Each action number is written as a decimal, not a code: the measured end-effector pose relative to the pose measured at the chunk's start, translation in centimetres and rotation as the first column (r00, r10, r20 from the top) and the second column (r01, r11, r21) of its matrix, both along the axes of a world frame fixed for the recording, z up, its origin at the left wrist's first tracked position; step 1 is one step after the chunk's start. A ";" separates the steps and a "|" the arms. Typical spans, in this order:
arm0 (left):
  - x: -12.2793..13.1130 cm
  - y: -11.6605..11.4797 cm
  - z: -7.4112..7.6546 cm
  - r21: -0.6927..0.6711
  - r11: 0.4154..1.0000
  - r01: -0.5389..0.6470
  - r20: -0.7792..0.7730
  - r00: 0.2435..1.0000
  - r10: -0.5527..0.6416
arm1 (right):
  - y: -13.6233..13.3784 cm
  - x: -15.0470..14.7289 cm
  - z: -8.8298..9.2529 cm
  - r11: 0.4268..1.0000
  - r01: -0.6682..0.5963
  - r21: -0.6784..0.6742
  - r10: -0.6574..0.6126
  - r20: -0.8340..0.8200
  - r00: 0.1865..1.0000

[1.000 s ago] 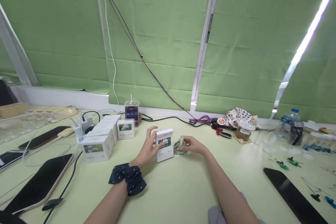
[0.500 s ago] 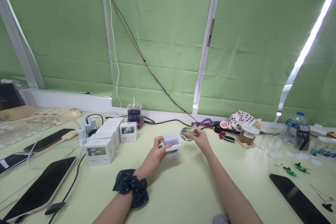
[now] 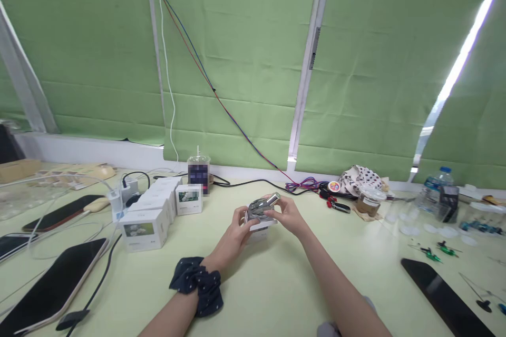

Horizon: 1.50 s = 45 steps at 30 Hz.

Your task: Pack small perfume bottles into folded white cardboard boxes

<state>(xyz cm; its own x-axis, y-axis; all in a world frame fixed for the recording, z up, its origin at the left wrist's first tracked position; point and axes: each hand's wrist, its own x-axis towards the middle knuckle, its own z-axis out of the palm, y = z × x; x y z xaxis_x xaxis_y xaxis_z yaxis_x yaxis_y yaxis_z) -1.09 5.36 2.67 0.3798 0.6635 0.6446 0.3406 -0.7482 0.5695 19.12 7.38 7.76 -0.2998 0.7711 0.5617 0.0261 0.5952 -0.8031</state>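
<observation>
At the middle of the pale green table my left hand (image 3: 233,231) grips a small white box (image 3: 259,226) whose top faces up and is open. My right hand (image 3: 288,215) pinches a small glass perfume bottle (image 3: 261,204) with a silver cap and holds it tilted right over the box's opening. A dark scrunchie (image 3: 196,284) sits on my left wrist.
A row of matching white boxes (image 3: 148,216) stands to the left, with a plastic cup (image 3: 198,169) behind them. Phones (image 3: 51,289) and cables lie at the far left. A dark phone (image 3: 438,287), small tools, a jar (image 3: 367,201) and a water bottle (image 3: 432,189) occupy the right.
My right hand lifted the bottle off the table, swung it up and back, then brought it over the box. My left hand tipped the box so its open top faces up.
</observation>
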 end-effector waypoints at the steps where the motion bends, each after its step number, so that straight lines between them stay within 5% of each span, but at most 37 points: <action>1: 0.0 0.0 0.0 0.005 1.000 0.002 -0.001 1.000 -0.002 | 0.1 0.2 -0.1 1.000 0.008 0.009 -0.008 0.036 0.999; 11: 0.3 -0.2 -0.4 0.073 0.997 -0.012 -0.058 0.998 0.016 | -0.9 -0.1 0.5 0.998 0.041 0.044 -0.050 0.225 0.973; 20: 0.6 -0.3 -0.1 0.135 0.989 -0.066 -0.117 0.990 0.082 | -0.4 0.0 0.1 0.994 0.038 0.106 -0.061 0.229 0.972; 27: 0.5 -0.1 -0.1 0.156 0.984 -0.082 -0.074 0.993 0.095 | -0.4 -0.9 -0.5 0.971 0.149 0.185 -0.180 0.167 0.969; 45: 0.0 0.5 0.0 0.188 0.978 -0.088 -0.113 0.987 0.110 | 1.1 -1.0 -1.8 0.997 0.078 0.003 -0.078 0.065 0.995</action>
